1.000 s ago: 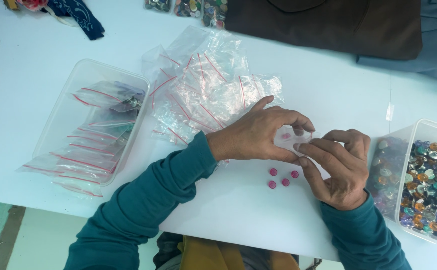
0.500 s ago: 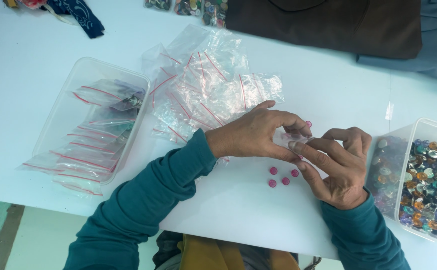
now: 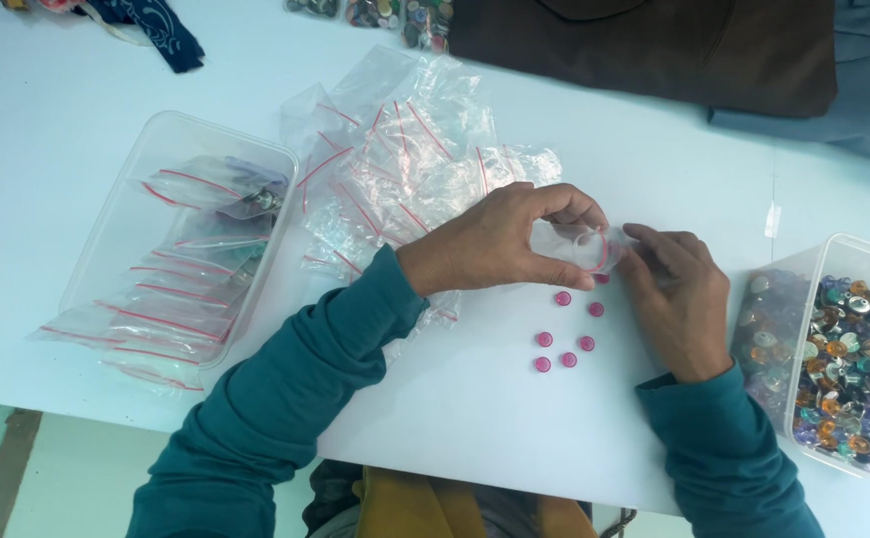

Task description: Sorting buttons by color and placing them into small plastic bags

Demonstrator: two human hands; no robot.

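Risk noted: the loose pink beads (image 3: 564, 334) are lying on the bare white table (image 3: 76, 110) just below both hands and could roll off if nudged. The left hand (image 3: 490, 244) and right hand (image 3: 679, 299) are pinching a small clear zip bag (image 3: 582, 244) between narrowly closed fingertips, holding its mouth open.

small bag (image 3: 582, 246): thin clear plastic, glossy, with a red strip at its mouth; pinched between the left hand (image 3: 499, 242) and the right hand (image 3: 682, 299)
pink buttons (image 3: 565, 334): smooth, shiny, plastic by the look
pile of bags (image 3: 405, 164): clear crinkled plastic film, glinting
tray (image 3: 126, 214): translucent stiff plastic, smooth
tub of beads (image 3: 846, 349): clear plastic wall; beads glossy, many-coloured
tabletop (image 3: 76, 110): white, smooth, matt
sleeves (image 3: 285, 399): teal knitted cloth, matt
brown cloth (image 3: 654, 45): dull, soft
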